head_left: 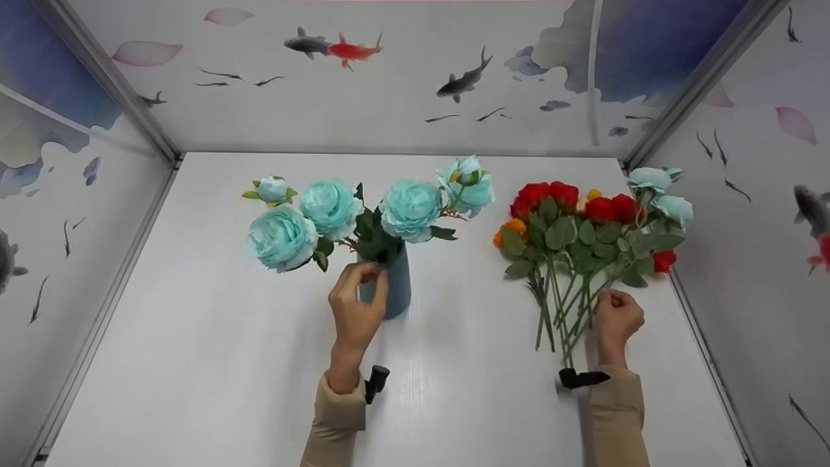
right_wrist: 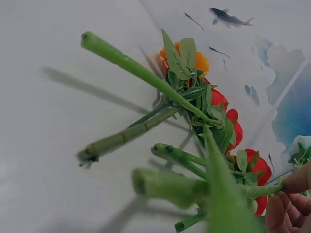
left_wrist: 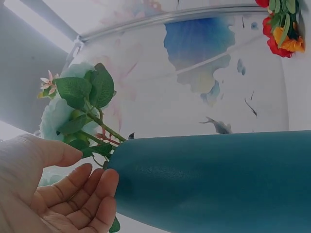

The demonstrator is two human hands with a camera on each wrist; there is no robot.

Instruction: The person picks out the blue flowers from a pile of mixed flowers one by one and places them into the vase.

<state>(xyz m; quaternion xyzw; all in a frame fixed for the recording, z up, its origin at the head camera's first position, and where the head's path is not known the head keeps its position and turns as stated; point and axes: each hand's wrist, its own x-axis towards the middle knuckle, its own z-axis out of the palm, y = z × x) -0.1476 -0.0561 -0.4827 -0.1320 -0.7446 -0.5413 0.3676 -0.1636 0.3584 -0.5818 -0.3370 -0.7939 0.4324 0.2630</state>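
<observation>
Beside the mouth of a blue-grey vase [head_left: 394, 285], my left hand [head_left: 358, 305] is loosely bent with nothing held. In the left wrist view the thumb and fingers [left_wrist: 99, 194] lie apart, close to the rim of the vase [left_wrist: 209, 179]. Large light blue artificial flowers [head_left: 282, 238] with dark leaves stand in the vase and lean to both sides. On the right, my right hand [head_left: 619, 316] pinches a green flower stem [right_wrist: 260, 190] between thumb and fingers. Which bloom that stem bears is hard to tell among the crossing stems.
A bunch of red flowers [head_left: 609, 209], an orange flower [head_left: 512, 232] and light blue flowers [head_left: 674, 209] lies on the white table [head_left: 214, 363], its stems toward me. Panels with painted fish [head_left: 463, 81] enclose the back and sides.
</observation>
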